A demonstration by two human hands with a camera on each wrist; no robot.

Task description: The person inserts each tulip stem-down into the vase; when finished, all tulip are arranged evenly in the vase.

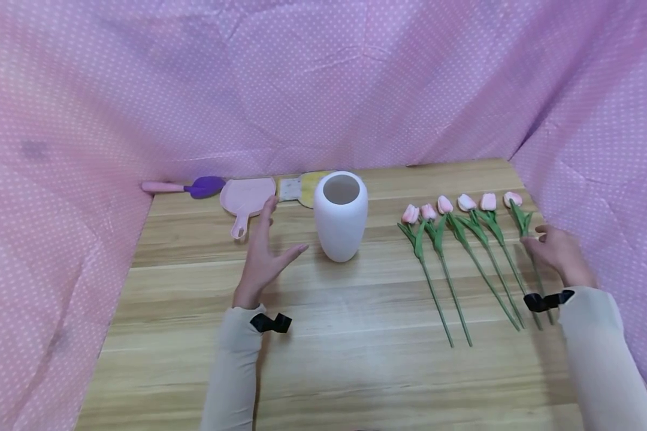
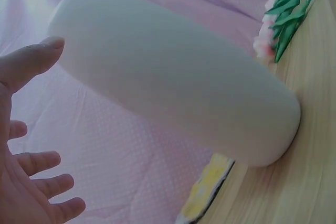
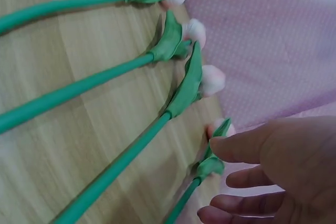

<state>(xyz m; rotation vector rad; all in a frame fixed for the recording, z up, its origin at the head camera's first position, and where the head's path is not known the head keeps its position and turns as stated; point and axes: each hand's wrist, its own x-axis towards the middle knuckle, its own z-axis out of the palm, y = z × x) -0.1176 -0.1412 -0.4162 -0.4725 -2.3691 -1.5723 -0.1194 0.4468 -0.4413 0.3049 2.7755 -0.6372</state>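
A white vase (image 1: 341, 230) stands upright on the table. Left of it my left hand (image 1: 264, 257) is spread, thumb toward the vase; in the left wrist view the thumb of that hand (image 2: 26, 145) overlaps the vase (image 2: 173, 72), and I cannot tell whether it touches. Several pink-and-white artificial tulips with green stems lie in a row at the right. Over the rightmost tulip (image 1: 520, 216) hovers my right hand (image 1: 558, 254). In the right wrist view, the fingers of the right hand (image 3: 273, 171) are loosely extended beside that tulip's leaves (image 3: 210, 166), without a grip on it.
Along the back edge lie a purple trowel with a pink handle (image 1: 205, 187), a pink dustpan-like scoop (image 1: 248, 196) and a yellow-and-white item (image 1: 289, 189) partly behind the vase. Pink dotted cloth (image 1: 302, 90) surrounds the wooden table (image 1: 356, 371) at the back and sides.
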